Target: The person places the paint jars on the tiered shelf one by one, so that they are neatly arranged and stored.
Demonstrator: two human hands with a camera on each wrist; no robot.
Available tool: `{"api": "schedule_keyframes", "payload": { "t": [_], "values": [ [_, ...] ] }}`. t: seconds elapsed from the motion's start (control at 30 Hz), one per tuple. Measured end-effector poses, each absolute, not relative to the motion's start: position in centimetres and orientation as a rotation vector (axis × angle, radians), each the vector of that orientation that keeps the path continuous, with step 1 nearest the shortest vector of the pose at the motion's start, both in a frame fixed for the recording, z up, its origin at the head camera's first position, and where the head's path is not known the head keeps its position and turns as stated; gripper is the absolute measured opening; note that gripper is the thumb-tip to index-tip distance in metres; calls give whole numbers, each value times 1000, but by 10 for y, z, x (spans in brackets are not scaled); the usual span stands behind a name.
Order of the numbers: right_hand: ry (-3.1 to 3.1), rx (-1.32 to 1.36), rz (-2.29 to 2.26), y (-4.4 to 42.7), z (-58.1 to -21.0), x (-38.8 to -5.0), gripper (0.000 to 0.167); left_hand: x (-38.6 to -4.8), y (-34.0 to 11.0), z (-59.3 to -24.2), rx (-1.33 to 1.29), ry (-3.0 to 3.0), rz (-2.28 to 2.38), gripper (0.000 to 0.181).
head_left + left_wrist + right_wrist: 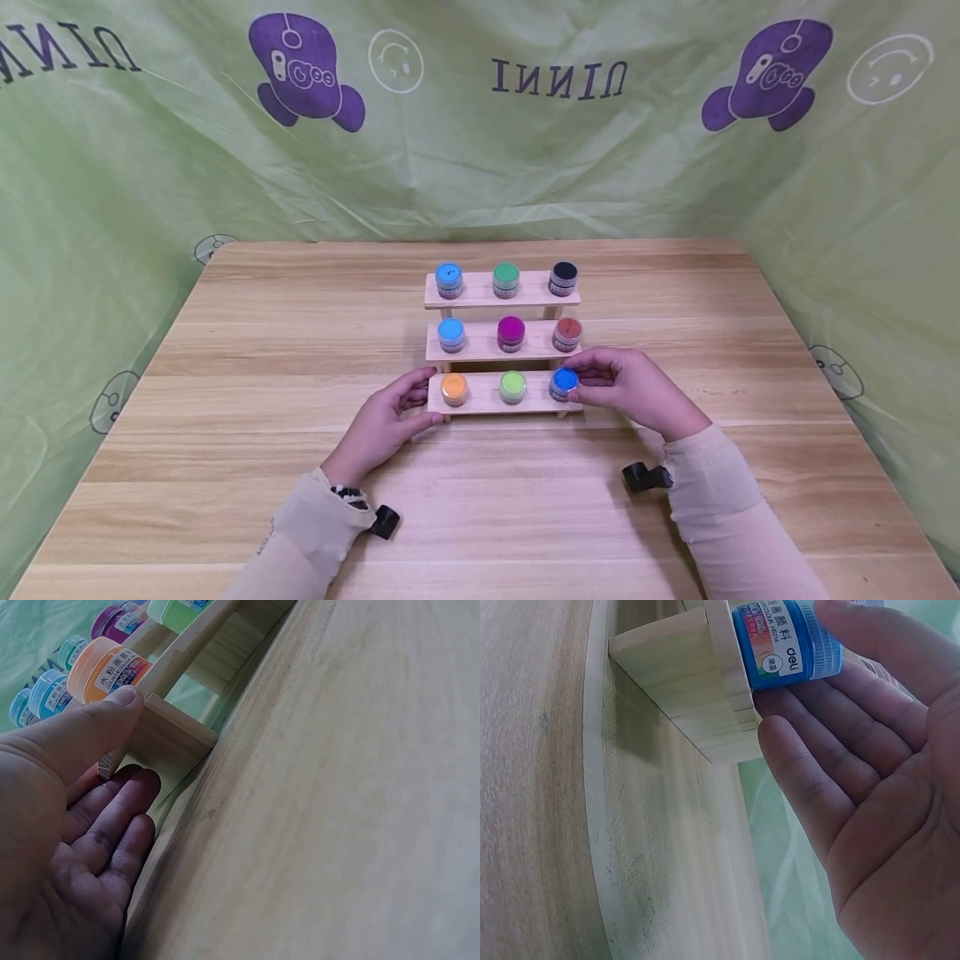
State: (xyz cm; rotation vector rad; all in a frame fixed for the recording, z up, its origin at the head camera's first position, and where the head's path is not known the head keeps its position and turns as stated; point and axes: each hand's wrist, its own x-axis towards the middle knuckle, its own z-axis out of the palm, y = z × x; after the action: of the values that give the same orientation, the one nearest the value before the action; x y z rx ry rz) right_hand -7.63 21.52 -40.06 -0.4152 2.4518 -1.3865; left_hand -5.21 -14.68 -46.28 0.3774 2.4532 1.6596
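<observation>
A three-tier wooden display rack (pixel 480 406) stands on the table, bearing small paint jars in three rows. At the right end of the lowest tier, my right hand (pixel 630 385) pinches a blue paint jar (pixel 564 382) between thumb and fingers; the jar's base meets the shelf in the right wrist view (pixel 780 645). My left hand (pixel 378 427) grips the left end of that tier, thumb at the front edge and index finger behind. Beside the left thumb is an orange paint jar (pixel 101 671). A light green jar (pixel 512 387) sits between the hands.
The middle tier carries a light blue jar (pixel 451 334), a purple jar (pixel 511 333) and a brown-red jar (pixel 567 333). On the top tier are a blue jar (pixel 449 280), a green jar (pixel 506 280) and a black jar (pixel 563 278). A green curtain (pixel 465 183) surrounds the table (pixel 510 517).
</observation>
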Motion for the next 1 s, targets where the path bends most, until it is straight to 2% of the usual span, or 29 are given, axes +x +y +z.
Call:
{"api": "schedule_keyframes", "payload": {
  "t": [1.0],
  "values": [
    [2442, -392, -1386, 216, -402, -78, 38, -53, -146, -461, 376, 2487, 1615, 70]
  ]
}}
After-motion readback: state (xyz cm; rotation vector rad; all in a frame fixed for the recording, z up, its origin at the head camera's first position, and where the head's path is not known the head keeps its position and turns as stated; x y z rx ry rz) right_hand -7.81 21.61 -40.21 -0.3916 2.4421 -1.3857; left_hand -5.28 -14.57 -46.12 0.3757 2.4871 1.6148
